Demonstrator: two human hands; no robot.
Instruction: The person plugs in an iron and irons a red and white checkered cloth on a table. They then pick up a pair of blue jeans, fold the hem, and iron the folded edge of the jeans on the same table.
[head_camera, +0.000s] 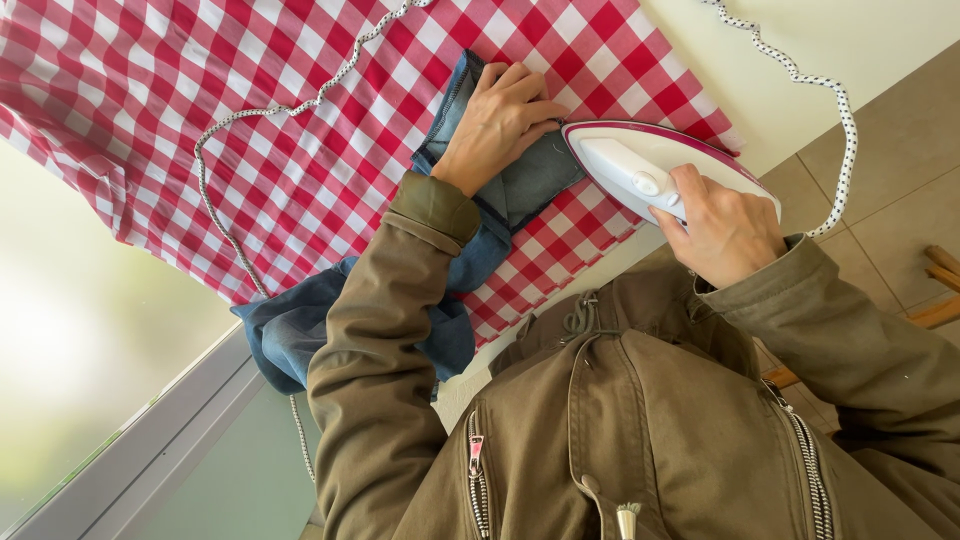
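A blue denim garment (520, 185) lies on a board covered in red-and-white checked cloth (300, 130). My left hand (498, 122) rests flat on the denim, fingers together, holding it down. My right hand (722, 228) grips the handle of a white and magenta iron (625, 160), whose tip touches the denim right beside my left fingers. The rest of the garment (290, 330) hangs off the board's edge under my left sleeve.
The iron's black-and-white speckled cord (842, 120) loops over the floor at the right, and another stretch of cord (215, 200) crosses the checked cloth. A window frame (150, 440) runs along the left. Tiled floor (900, 190) and wooden legs (940, 285) show at right.
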